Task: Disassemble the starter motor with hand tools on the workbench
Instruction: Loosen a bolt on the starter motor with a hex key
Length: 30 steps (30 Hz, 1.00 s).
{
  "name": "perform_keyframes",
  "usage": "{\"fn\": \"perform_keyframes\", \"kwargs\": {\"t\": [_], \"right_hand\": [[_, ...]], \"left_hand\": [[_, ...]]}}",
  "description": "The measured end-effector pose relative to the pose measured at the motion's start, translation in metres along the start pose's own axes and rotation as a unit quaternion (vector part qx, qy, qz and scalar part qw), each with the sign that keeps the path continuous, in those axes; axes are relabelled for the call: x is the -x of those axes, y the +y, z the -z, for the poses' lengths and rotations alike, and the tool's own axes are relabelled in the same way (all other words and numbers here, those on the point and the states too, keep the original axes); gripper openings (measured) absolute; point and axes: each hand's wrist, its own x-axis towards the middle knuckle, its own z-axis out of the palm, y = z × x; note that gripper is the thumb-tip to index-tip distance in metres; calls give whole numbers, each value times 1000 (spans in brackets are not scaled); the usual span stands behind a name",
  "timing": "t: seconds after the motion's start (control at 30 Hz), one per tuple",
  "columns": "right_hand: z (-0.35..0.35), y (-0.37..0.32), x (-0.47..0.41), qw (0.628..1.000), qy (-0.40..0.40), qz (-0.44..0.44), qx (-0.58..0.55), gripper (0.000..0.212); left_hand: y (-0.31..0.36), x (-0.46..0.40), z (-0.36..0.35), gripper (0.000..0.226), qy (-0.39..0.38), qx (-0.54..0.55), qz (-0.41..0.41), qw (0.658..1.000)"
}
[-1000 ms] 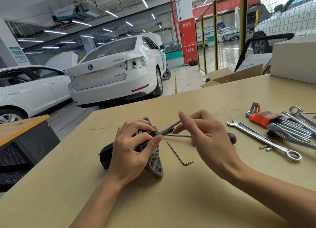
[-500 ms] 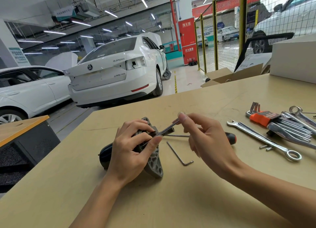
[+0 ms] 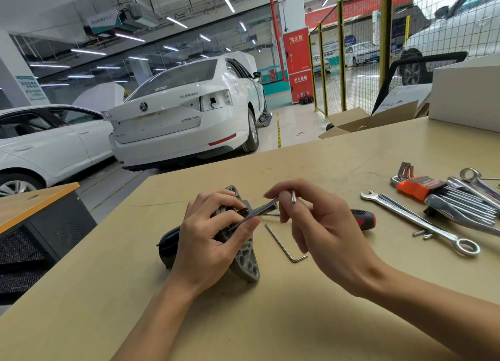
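The workbench (image 3: 338, 154) is plain tan. On it lies the starter motor (image 3: 243, 257), grey at its holed flange and black at the body. The hex key (image 3: 259, 210) is silver (as are the wrenches (image 3: 422, 222)). The key holder (image 3: 418, 187) is orange, the screwdriver handle (image 3: 364, 220) red and black.

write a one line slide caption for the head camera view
Left hand steadies the starter motor on the workbench while the right hand pinches a hex key set into it.
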Motion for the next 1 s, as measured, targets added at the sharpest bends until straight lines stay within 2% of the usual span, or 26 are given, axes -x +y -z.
{"fn": "perform_keyframes", "kwargs": {"t": [0.23,0.43,0.73,1.0], "right_hand": [[1,-1,1,1000,-7,-2,0,26],[1,-7,2,1000,-5,26,-14,12],[2,-11,-1,998,36,-1,-49,46],[1,-12,-1,999,32,1,-38,42]], "left_hand": [[0,0,0,60,-4,3,5,1000],[-1,0,0,55,3,-2,-2,1000],[-2,1,0,54,3,4,4,1000],[-2,0,0,53,0,9,6,1000]]}}
